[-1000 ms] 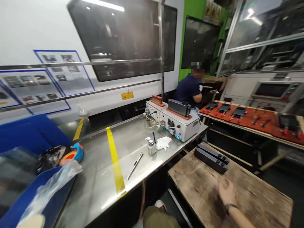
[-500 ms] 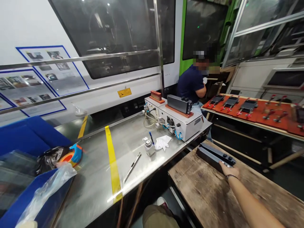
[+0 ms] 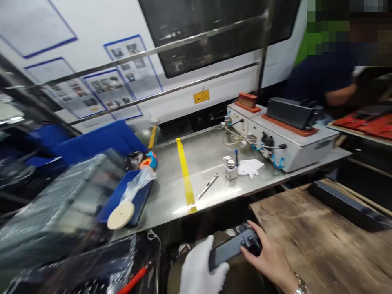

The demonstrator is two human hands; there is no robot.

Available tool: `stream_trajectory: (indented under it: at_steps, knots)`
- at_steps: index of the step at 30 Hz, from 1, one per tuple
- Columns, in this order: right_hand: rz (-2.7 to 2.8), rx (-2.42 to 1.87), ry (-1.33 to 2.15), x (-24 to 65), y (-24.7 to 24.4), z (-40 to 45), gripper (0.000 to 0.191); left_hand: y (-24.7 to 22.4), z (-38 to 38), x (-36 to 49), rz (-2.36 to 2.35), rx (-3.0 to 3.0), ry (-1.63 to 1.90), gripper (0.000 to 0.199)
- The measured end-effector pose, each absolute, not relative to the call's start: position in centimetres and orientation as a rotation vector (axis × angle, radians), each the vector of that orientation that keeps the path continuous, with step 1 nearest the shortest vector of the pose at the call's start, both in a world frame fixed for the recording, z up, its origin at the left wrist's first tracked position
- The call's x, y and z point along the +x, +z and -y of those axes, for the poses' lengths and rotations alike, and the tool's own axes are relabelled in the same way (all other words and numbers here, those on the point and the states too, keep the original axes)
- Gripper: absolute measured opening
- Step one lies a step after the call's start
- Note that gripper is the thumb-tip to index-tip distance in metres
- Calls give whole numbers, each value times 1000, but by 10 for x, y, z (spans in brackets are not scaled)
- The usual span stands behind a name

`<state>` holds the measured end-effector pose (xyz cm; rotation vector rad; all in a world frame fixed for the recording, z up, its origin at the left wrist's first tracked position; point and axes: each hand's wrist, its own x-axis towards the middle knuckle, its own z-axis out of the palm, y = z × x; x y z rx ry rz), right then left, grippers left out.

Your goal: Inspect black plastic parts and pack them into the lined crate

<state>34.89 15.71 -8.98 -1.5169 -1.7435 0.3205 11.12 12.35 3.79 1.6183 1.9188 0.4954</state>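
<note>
Yellow warning label (image 3: 201,96) on machine panel, wall posters (image 3: 122,77) (all print too blurred to read)

black bar (image 3: 234,249) now off wooden bench, gripped by both hands, view swung left

We look forward and down from head height, close over our hands, onto the steel bench (image 3: 199,179) ahead.

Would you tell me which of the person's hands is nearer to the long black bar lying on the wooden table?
Right. The bare right hand is beside the wooden table, nearer the black bar; the gloved left hand holds the dark part farther left.
</note>
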Motion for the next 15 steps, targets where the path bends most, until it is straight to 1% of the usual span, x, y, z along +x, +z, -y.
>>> stream_trajectory:
  at_steps: [1,3,4,5,6,7,8,10,12,15]
  knots:
    - [1841,-1380,310,328,-83,-158,70,29,-128,119,-1857,1627,239,83]
    - [2012,-1139,297,296,-72,-166,66,16,-133,122,-1948,1538,-16,57]
    - [2084,-1048,297,286,-66,-176,65,12,-132,118,-1964,1463,-12,51]
    - [2148,-986,302,280,-62,-191,60,11,-129,110,-1983,1357,65,45]
    - [2202,-956,309,278,-57,-209,55,11,-123,100,-1974,1229,193,44]
    - [2243,-957,316,278,-53,-232,49,13,-116,89,-1946,1097,353,46]
    - [2273,-985,315,280,-49,-257,38,17,-108,79,-1910,967,506,48]
    - [2303,-1085,308,285,-44,-311,28,28,-92,62,-1820,768,772,49]
    - [2315,-1164,288,284,-43,-359,23,43,-80,53,-1718,663,962,54]
    - [2349,-1206,257,277,-45,-405,21,64,-70,51,-1648,583,1115,59]
